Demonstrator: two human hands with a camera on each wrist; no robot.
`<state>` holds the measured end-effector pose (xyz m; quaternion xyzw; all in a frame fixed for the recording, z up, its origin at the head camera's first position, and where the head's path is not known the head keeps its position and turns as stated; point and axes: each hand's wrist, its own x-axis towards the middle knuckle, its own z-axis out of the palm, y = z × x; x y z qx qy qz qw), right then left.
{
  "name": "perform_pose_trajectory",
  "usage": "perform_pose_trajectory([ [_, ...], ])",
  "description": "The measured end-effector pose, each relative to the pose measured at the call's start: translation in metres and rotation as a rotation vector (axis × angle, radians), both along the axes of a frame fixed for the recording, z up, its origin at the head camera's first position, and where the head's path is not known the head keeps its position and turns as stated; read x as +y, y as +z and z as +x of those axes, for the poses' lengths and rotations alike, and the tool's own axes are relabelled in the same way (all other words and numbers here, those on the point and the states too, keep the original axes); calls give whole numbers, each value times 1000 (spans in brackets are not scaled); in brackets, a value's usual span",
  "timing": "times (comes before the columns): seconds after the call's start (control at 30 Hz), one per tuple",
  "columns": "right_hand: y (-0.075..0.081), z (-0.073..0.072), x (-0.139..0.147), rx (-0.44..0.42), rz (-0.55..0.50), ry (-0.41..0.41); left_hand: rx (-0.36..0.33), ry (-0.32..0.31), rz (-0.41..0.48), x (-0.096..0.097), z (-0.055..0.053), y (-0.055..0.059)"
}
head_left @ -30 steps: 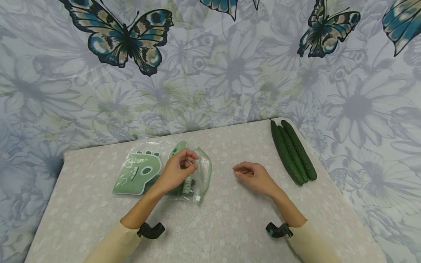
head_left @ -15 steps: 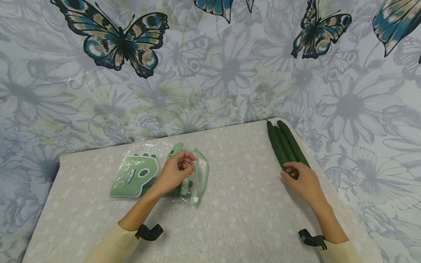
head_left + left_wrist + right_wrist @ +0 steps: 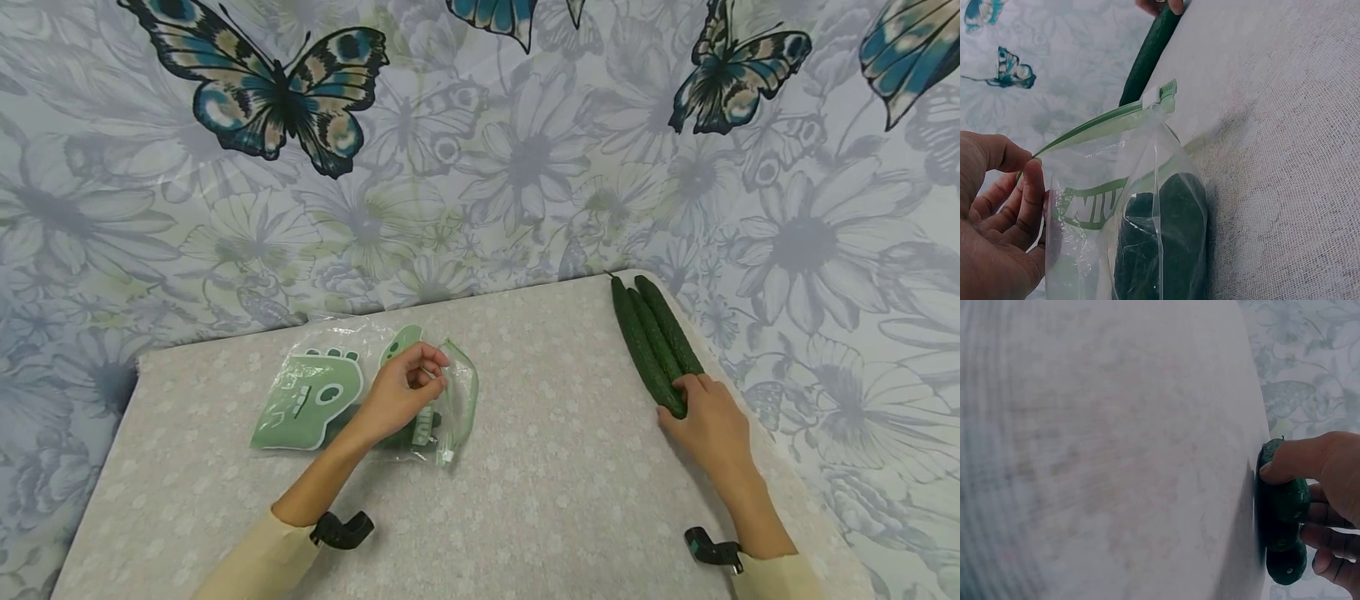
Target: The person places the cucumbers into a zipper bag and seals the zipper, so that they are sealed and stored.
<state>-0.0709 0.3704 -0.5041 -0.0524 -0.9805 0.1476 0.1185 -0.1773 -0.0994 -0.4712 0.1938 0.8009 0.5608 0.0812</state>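
My left hand [image 3: 401, 387] pinches the green zip edge of a clear slider bag [image 3: 1094, 165] with a green cartoon print, holding the mouth up on the left of the table. Dark green cucumbers [image 3: 1175, 231] show through the bag's plastic. Over on the right, my right hand [image 3: 708, 425] grips the near end of the leftmost cucumber [image 3: 637, 342] in a row of three. Its thumb presses one side of that cucumber, and the fingers reach round the other in the right wrist view. The other two cucumbers [image 3: 671, 321] lie alongside, their near ends partly hidden by the hand.
A pale patterned cloth covers the table [image 3: 547, 500]. Behind it hangs a butterfly-and-flower backdrop [image 3: 525, 167], which also runs down past the table's right edge, close beside the cucumbers.
My right hand has moved from mid-table to the right and taken hold of a cucumber's near end. The left hand has kept its place at the bag's mouth.
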Motion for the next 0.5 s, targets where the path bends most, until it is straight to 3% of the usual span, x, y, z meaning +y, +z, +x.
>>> perform_pose_trajectory([
  [0.13, 1, -2, 2, 60, -59, -28, -2, 0, -3, 0, 0, 0],
  [0.27, 5, -3, 5, 93, -221, -51, 4, 0, -1, 0, 0, 0],
  [0.37, 9, -4, 8, 64, -381, -107, 8, -1, 2, 0, 0, 0],
  [0.5, 11, -7, 13, 55, -741, -200, 7, 1, 0, 0, -1, -1],
])
